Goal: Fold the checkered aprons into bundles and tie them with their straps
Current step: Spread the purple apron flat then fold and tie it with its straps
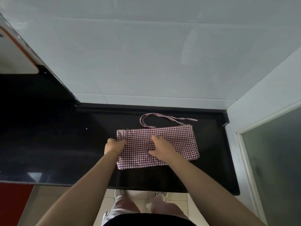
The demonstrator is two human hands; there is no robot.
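Left hand (114, 145) grips apron (175, 141) edge; right hand (160, 148) seemingly presses flat.

A home kitchen is showing itself here: a glossy black stone countertop (48, 152) is running along pale tiled walls (146, 62), with a red cabinet front (14, 204) sitting below and a frosted door (273, 160) standing beside it.

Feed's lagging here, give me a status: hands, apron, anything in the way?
Left hand grips apron left edge; right hand presses its middle. Apron folded flat, straps loose behind, untied. Counter unobstructed around it.
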